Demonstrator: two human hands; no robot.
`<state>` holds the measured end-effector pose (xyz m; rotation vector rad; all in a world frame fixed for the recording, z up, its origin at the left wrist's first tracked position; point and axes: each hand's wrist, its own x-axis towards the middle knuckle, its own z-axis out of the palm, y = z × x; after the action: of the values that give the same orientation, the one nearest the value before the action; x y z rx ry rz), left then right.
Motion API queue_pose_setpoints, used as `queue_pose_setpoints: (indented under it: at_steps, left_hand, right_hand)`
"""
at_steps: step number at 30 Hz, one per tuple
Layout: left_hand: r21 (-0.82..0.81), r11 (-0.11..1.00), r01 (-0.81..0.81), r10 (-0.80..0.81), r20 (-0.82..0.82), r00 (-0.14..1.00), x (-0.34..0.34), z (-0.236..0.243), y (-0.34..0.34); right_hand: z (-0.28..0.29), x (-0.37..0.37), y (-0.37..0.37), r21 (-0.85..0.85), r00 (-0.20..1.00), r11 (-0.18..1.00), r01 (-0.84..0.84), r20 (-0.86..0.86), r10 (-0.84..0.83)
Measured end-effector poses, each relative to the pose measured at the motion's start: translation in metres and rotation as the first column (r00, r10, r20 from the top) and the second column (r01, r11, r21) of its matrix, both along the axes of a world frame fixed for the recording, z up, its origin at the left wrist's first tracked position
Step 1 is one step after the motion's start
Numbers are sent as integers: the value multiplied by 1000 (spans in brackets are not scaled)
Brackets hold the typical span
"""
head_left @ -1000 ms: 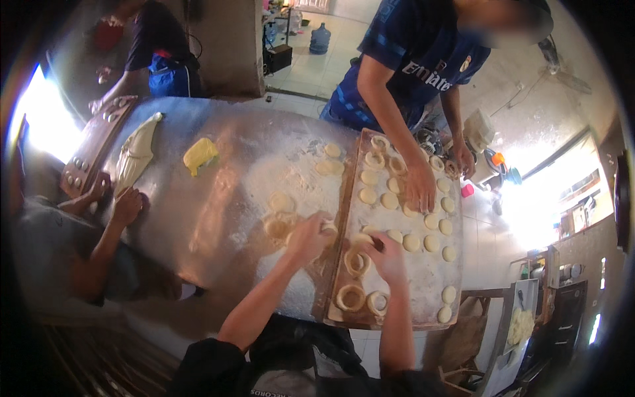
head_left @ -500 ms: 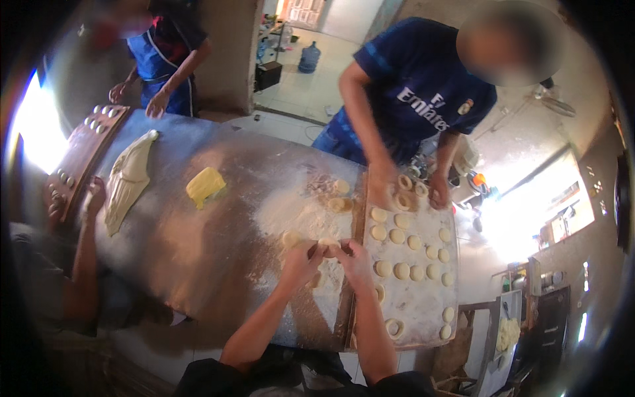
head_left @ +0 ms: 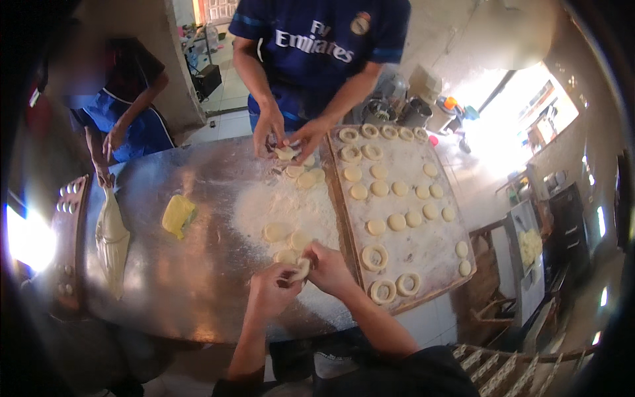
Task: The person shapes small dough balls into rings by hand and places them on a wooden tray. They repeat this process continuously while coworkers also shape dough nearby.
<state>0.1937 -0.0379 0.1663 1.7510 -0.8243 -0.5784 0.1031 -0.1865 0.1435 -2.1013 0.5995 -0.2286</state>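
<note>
Between my two hands, above the floured near part of the table, is a small pale piece of dough (head_left: 303, 270) bent into a curve, perhaps a ring. My left hand (head_left: 270, 288) pinches it from the left, with fingers curled. On its other side my right hand (head_left: 329, 268) grips it; some fingertips are hidden. Just beyond my hands, flat dough rounds (head_left: 278, 231) lie in loose flour (head_left: 254, 208). To the right, a floured wooden board (head_left: 417, 255) bears several dough rounds and dough rings (head_left: 375, 257).
Across the table, a co-worker's hands (head_left: 291, 140) work a piece of dough. At far left, another person's hand (head_left: 104, 173) holds the end of a long dough strip (head_left: 112, 231). A yellow block (head_left: 177, 215) lies mid-table; a narrow tray (head_left: 69, 228) carries small dough pieces.
My view has shifted. My hands have turned the dough, which now shows bent between them. The co-worker's hands moved from the board to dough on the table; more rings lie at the board's far end.
</note>
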Motion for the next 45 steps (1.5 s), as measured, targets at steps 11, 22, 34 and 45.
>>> queue_pose_setpoints:
  at_steps: [11,22,34,45]
  left_hand:
    - [-354,902,-248,267,4,964,-19,-39,-6]
    - [-197,968,-152,195,217,957,-60,-23,-45]
    - [-246,952,-184,145,-168,975,-131,-21,-133]
    - [54,990,-131,115,237,965,-191,8,-228]
  right_hand:
    - [-7,-6,-3,698,796,443,-563,602,63]
    - [11,-56,-2,805,887,531,-263,418,-194]
    - [14,-133,-90,667,780,665,-335,593,-202]
    - [6,-182,-179,538,812,797,-275,573,-106]
